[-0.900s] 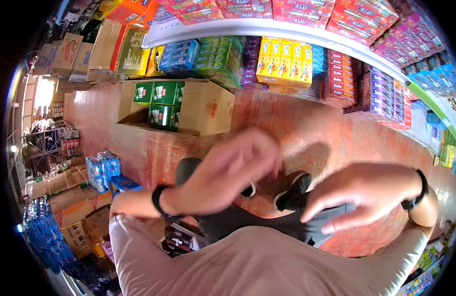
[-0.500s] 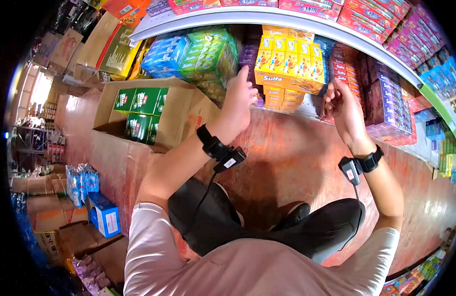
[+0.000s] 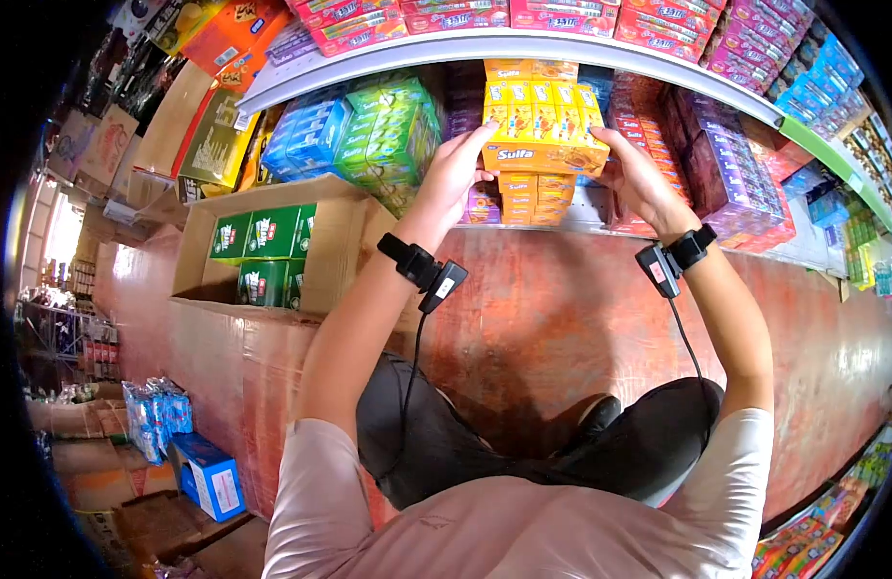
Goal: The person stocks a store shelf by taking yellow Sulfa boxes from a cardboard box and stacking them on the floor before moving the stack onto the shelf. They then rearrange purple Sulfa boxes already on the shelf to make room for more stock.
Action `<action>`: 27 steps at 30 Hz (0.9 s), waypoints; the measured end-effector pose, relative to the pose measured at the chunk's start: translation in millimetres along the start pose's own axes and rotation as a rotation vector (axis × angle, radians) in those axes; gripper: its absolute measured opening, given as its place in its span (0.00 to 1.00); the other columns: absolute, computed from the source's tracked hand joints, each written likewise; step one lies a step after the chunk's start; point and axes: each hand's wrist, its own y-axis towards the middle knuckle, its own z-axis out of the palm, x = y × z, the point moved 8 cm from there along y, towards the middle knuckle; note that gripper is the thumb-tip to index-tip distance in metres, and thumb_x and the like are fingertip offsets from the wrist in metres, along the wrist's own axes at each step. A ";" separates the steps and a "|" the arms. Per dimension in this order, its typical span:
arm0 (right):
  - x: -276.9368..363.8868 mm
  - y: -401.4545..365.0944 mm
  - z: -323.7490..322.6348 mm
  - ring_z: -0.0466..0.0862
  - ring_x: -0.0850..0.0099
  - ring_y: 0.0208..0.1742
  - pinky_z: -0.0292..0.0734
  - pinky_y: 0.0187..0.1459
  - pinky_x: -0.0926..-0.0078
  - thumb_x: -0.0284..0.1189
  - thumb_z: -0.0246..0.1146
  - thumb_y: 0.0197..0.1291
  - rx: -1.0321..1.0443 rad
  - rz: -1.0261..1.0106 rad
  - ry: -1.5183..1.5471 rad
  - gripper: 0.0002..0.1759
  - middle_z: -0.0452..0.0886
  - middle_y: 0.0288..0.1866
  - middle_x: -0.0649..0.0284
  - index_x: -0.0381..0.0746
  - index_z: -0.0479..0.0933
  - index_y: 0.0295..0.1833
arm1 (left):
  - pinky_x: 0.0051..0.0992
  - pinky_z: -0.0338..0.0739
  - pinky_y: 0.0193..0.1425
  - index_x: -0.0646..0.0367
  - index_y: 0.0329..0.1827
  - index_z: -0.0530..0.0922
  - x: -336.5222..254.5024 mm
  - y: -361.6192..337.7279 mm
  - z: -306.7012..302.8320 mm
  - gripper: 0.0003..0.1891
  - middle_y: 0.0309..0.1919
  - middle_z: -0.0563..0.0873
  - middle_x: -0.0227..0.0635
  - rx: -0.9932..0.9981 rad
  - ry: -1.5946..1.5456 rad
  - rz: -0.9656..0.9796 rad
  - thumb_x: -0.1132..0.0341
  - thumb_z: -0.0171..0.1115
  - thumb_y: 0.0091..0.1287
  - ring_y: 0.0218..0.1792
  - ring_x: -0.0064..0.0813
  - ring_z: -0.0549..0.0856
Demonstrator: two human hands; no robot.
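An orange and yellow Sulfa box with small yellow packs in its top is at the front of the lower shelf, on a stack of orange packs. My left hand grips its left end, thumb on the top edge. At the right end my right hand grips it the same way, fingers partly hidden. Green packs stand left of my left hand, with blue packs beyond them. Red packs and purple packs are on the right.
An open carton with green boxes stands on the floor at the left. The upper shelf edge runs above my hands, bearing pink boxes. A blue box lies at the lower left.
Both hands have closed on the ends of the Sulfa box, from apart on either side of it. The view has shifted slightly.
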 end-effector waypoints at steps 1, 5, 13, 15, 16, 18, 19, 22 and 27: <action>1.0 -7.2 1.9 0.79 0.78 0.50 0.73 0.50 0.78 0.43 0.62 0.67 0.015 0.024 -0.006 0.24 0.82 0.54 0.66 0.40 0.75 0.61 | 0.20 0.73 0.37 0.58 0.53 0.81 1.7 -3.1 0.8 0.19 0.41 0.87 0.30 0.040 -0.034 -0.026 0.52 0.59 0.71 0.35 0.19 0.82; -11.0 -37.1 0.6 0.82 0.80 0.49 0.76 0.50 0.82 0.39 0.62 0.67 0.115 0.110 -0.020 0.21 0.82 0.54 0.66 0.40 0.76 0.60 | 0.21 0.71 0.36 0.59 0.55 0.80 8.3 -30.9 7.8 0.17 0.42 0.87 0.31 0.174 -0.126 -0.178 0.56 0.59 0.71 0.35 0.19 0.82; -41.0 -116.0 25.5 0.74 0.77 0.66 0.72 0.64 0.76 0.29 0.68 0.62 0.621 0.235 -0.249 0.39 0.73 0.68 0.61 0.35 0.58 0.75 | 0.31 0.78 0.63 0.62 0.66 0.72 64.7 -103.8 51.4 0.23 0.60 0.83 0.37 0.329 -0.297 -0.553 0.58 0.56 0.74 0.56 0.27 0.84; -73.1 -121.6 19.3 0.70 0.76 0.70 0.68 0.67 0.77 0.29 0.69 0.61 0.748 0.315 -0.351 0.41 0.70 0.71 0.60 0.36 0.57 0.76 | 0.31 0.79 0.60 0.59 0.67 0.72 102.6 -120.3 50.3 0.23 0.59 0.83 0.36 0.322 -0.274 -0.653 0.57 0.57 0.74 0.54 0.27 0.85; -97.5 -123.7 6.2 0.71 0.76 0.70 0.68 0.68 0.77 0.29 0.69 0.61 0.766 0.448 -0.321 0.40 0.70 0.71 0.60 0.35 0.58 0.75 | 0.30 0.80 0.59 0.59 0.66 0.73 128.6 -124.7 52.2 0.23 0.59 0.83 0.35 0.345 -0.294 -0.662 0.55 0.57 0.74 0.54 0.26 0.85; -148.1 -126.5 -18.9 0.71 0.76 0.69 0.68 0.68 0.77 0.29 0.70 0.61 0.795 0.704 -0.251 0.39 0.71 0.70 0.60 0.34 0.60 0.74 | 0.29 0.80 0.58 0.57 0.65 0.74 176.9 -128.2 51.4 0.24 0.59 0.83 0.33 0.367 -0.271 -0.734 0.52 0.56 0.74 0.54 0.25 0.85; -173.7 -123.9 -38.9 0.74 0.76 0.67 0.68 0.68 0.76 0.30 0.70 0.61 0.780 0.833 -0.323 0.34 0.74 0.67 0.61 0.33 0.65 0.70 | 0.28 0.80 0.57 0.56 0.64 0.75 195.2 -130.9 52.4 0.24 0.57 0.84 0.31 0.354 -0.214 -0.768 0.48 0.56 0.74 0.53 0.24 0.85; -226.0 -106.2 -66.3 0.78 0.76 0.62 0.70 0.66 0.78 0.30 0.70 0.61 0.820 0.838 -0.428 0.28 0.80 0.61 0.62 0.32 0.71 0.65 | 0.28 0.79 0.56 0.56 0.63 0.75 247.7 -135.0 36.3 0.24 0.56 0.85 0.29 0.246 -0.020 -0.868 0.47 0.56 0.74 0.53 0.23 0.85; -279.4 -80.0 -59.1 0.77 0.74 0.62 0.69 0.65 0.74 0.28 0.70 0.59 0.784 0.794 -0.361 0.29 0.79 0.63 0.62 0.34 0.72 0.65 | 0.31 0.78 0.61 0.56 0.65 0.74 315.6 -115.5 7.0 0.27 0.60 0.83 0.34 0.193 0.061 -0.774 0.45 0.53 0.74 0.58 0.25 0.83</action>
